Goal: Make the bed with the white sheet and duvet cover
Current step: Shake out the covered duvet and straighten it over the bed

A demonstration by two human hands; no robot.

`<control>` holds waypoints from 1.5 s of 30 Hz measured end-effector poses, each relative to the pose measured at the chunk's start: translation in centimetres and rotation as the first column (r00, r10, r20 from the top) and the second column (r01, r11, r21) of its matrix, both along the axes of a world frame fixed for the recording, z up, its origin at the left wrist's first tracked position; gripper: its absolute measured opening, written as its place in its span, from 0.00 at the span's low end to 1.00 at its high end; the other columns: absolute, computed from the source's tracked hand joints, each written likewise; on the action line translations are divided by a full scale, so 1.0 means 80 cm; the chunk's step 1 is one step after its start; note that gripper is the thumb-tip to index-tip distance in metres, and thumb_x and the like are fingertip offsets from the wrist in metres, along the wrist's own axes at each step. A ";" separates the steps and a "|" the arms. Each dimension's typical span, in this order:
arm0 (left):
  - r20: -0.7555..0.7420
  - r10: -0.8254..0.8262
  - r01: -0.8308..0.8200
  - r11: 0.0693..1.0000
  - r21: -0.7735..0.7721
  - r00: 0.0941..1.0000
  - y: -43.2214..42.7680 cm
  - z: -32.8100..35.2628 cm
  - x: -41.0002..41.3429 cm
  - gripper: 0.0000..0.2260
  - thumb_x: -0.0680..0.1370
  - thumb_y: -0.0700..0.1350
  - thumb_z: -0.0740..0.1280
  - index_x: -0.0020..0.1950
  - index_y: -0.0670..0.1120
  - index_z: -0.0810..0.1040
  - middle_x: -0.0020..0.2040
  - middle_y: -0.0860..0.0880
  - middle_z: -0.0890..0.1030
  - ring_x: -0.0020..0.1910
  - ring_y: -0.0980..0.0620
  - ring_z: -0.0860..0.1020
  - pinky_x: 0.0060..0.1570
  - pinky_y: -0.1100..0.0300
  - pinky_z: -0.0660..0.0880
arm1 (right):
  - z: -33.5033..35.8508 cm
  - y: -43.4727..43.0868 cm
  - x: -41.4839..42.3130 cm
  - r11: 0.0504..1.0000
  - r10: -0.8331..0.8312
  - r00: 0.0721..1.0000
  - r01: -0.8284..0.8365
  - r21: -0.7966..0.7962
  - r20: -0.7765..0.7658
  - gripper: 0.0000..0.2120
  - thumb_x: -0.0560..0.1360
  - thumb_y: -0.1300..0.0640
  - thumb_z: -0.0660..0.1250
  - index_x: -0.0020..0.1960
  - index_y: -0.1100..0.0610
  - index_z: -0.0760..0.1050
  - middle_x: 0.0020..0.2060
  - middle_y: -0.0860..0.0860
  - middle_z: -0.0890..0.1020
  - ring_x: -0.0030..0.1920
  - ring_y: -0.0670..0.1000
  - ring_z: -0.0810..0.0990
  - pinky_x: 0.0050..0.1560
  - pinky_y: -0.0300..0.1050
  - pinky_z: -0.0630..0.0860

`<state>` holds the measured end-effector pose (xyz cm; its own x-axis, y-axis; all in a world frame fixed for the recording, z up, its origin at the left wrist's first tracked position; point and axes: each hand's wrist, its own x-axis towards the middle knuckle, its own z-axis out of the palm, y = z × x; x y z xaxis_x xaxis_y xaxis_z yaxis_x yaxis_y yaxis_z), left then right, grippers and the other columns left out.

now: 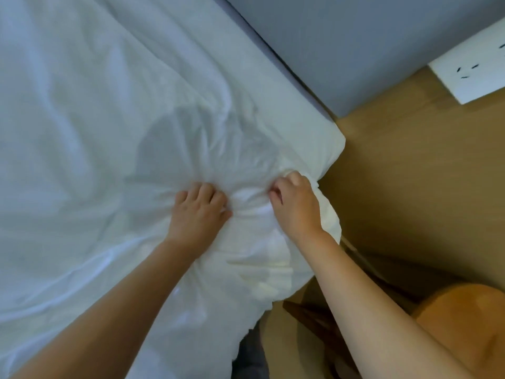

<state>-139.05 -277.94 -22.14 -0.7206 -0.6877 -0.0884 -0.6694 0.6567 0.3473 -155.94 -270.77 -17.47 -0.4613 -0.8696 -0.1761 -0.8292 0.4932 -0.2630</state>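
Observation:
A white duvet cover [90,138] spreads wrinkled over the bed and fills the left and middle of the head view. Its corner [328,143] hangs past the bed's edge at the right. My left hand [200,212] is clenched on a bunch of the white cloth near that corner. My right hand [296,205] grips the gathered cloth just to the right, at the cover's edge. Folds radiate from both fists. A greyish patch [169,140] shows through the fabric above my hands.
A grey padded headboard [355,50] runs along the top right. Tan wooden paneling [415,165] lies right of the bed, with a white socket plate [475,77] on it. A rounded orange-brown wooden piece [464,318] sits at the lower right.

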 end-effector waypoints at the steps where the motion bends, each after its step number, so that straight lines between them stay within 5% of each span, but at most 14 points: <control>1: 0.003 -0.012 0.012 0.999 -0.035 1.000 0.000 -0.003 0.000 0.12 0.70 0.52 0.63 0.36 0.44 0.77 0.36 0.44 0.75 0.35 0.43 0.76 0.36 0.54 0.70 | -0.002 -0.007 0.000 0.998 0.013 1.000 -0.014 -0.064 -0.028 0.06 0.73 0.59 0.69 0.46 0.62 0.76 0.45 0.58 0.75 0.46 0.58 0.74 0.42 0.50 0.74; 4: -0.053 0.043 -0.047 0.996 -0.071 0.998 -0.005 -0.003 -0.003 0.13 0.71 0.52 0.59 0.36 0.44 0.75 0.36 0.45 0.75 0.35 0.43 0.76 0.38 0.53 0.62 | 0.000 -0.038 -0.009 0.985 -0.042 0.994 0.059 -0.162 0.106 0.26 0.68 0.51 0.75 0.61 0.60 0.71 0.57 0.57 0.74 0.56 0.59 0.72 0.55 0.54 0.71; 8: -0.126 0.377 -0.365 0.924 0.112 0.917 -0.025 0.013 -0.021 0.17 0.72 0.56 0.59 0.45 0.42 0.76 0.41 0.42 0.77 0.40 0.40 0.77 0.41 0.52 0.72 | 0.001 -0.089 -0.029 0.991 -0.068 0.924 0.019 0.134 0.375 0.36 0.72 0.39 0.67 0.72 0.55 0.61 0.67 0.53 0.70 0.67 0.54 0.68 0.66 0.51 0.65; 12: -0.027 0.733 -0.661 0.628 0.411 0.680 -0.052 0.043 -0.052 0.22 0.74 0.59 0.65 0.54 0.42 0.74 0.50 0.43 0.77 0.51 0.42 0.75 0.50 0.51 0.70 | 0.003 -0.113 -0.013 0.981 -0.187 0.832 0.128 0.147 0.521 0.17 0.76 0.43 0.64 0.51 0.59 0.72 0.46 0.55 0.80 0.49 0.57 0.78 0.51 0.53 0.74; 15: -0.073 0.869 -0.732 0.455 0.507 0.490 -0.071 0.082 -0.076 0.25 0.71 0.65 0.61 0.51 0.43 0.72 0.50 0.45 0.75 0.53 0.44 0.74 0.50 0.53 0.69 | 0.068 -0.133 -0.014 0.957 -0.189 0.685 0.291 -0.026 0.704 0.14 0.72 0.54 0.70 0.34 0.56 0.67 0.31 0.53 0.73 0.34 0.52 0.72 0.37 0.51 0.72; 20: -0.695 0.660 -0.760 0.597 0.257 0.283 -0.101 0.186 -0.136 0.21 0.72 0.57 0.58 0.55 0.42 0.71 0.51 0.57 0.66 0.57 0.50 0.66 0.58 0.59 0.62 | 0.230 -0.123 -0.085 0.882 0.021 0.518 0.394 -0.260 0.855 0.17 0.64 0.60 0.75 0.28 0.51 0.67 0.27 0.53 0.68 0.29 0.51 0.66 0.29 0.44 0.64; 22: -0.698 0.621 -0.732 0.650 0.205 0.356 -0.107 0.177 -0.173 0.21 0.72 0.53 0.59 0.57 0.40 0.72 0.56 0.51 0.71 0.60 0.48 0.66 0.64 0.48 0.64 | 0.209 -0.120 -0.120 0.862 -0.054 0.549 0.447 -0.239 0.834 0.18 0.67 0.61 0.75 0.28 0.54 0.67 0.28 0.54 0.68 0.30 0.51 0.66 0.31 0.44 0.64; 24: -0.491 0.703 -0.701 0.675 0.231 0.515 -0.105 0.126 -0.204 0.26 0.71 0.55 0.57 0.61 0.40 0.72 0.62 0.42 0.72 0.65 0.46 0.65 0.68 0.40 0.60 | 0.150 -0.126 -0.144 0.875 -0.215 0.629 0.463 -0.139 0.747 0.18 0.69 0.62 0.73 0.30 0.57 0.64 0.27 0.54 0.67 0.30 0.50 0.65 0.32 0.44 0.63; 27: -0.096 0.633 -0.561 0.738 0.376 0.768 -0.108 0.044 -0.216 0.38 0.70 0.63 0.46 0.75 0.43 0.59 0.77 0.44 0.56 0.77 0.48 0.50 0.73 0.47 0.43 | 0.044 -0.137 -0.165 0.906 -0.341 0.778 0.422 -0.036 0.527 0.19 0.72 0.59 0.71 0.31 0.56 0.63 0.26 0.48 0.69 0.33 0.52 0.68 0.33 0.45 0.62; 30: 0.017 0.474 -0.446 0.816 0.368 0.880 -0.116 0.005 -0.194 0.30 0.80 0.57 0.52 0.78 0.47 0.45 0.78 0.50 0.41 0.76 0.52 0.39 0.72 0.56 0.36 | -0.005 -0.132 -0.164 0.948 -0.314 0.882 0.309 0.072 0.352 0.14 0.77 0.50 0.65 0.40 0.58 0.67 0.33 0.48 0.73 0.39 0.55 0.72 0.39 0.46 0.65; 34: -0.016 0.372 -0.345 0.875 0.338 0.928 -0.125 0.011 -0.167 0.29 0.81 0.53 0.55 0.78 0.48 0.47 0.78 0.51 0.43 0.77 0.53 0.41 0.71 0.62 0.38 | -0.002 -0.143 -0.151 0.965 -0.251 0.935 0.224 0.133 0.248 0.09 0.79 0.54 0.60 0.55 0.59 0.68 0.50 0.54 0.76 0.51 0.57 0.73 0.45 0.46 0.65; 37: -0.121 0.411 -0.346 0.867 0.360 0.904 -0.140 0.031 -0.150 0.26 0.80 0.51 0.58 0.76 0.45 0.58 0.77 0.48 0.57 0.76 0.51 0.54 0.71 0.64 0.47 | 0.018 -0.185 -0.129 0.998 -0.050 0.954 0.037 0.047 0.297 0.21 0.72 0.63 0.61 0.65 0.60 0.67 0.61 0.55 0.70 0.61 0.57 0.69 0.59 0.48 0.66; 41: -0.184 0.507 -0.441 0.843 0.308 0.842 -0.188 0.058 -0.116 0.34 0.72 0.59 0.47 0.72 0.42 0.67 0.71 0.46 0.69 0.70 0.47 0.66 0.67 0.58 0.60 | 0.048 -0.274 -0.086 0.983 0.092 0.895 -0.151 0.103 0.436 0.27 0.74 0.57 0.62 0.72 0.56 0.61 0.69 0.53 0.65 0.68 0.54 0.64 0.68 0.50 0.63; 45: -0.147 0.586 -0.541 0.800 0.258 0.797 -0.264 0.068 -0.068 0.30 0.73 0.55 0.51 0.73 0.43 0.66 0.71 0.45 0.68 0.69 0.46 0.66 0.67 0.55 0.61 | 0.057 -0.356 -0.038 0.925 0.227 0.874 -0.332 0.187 0.429 0.30 0.77 0.50 0.62 0.75 0.55 0.56 0.71 0.53 0.63 0.70 0.55 0.63 0.69 0.51 0.63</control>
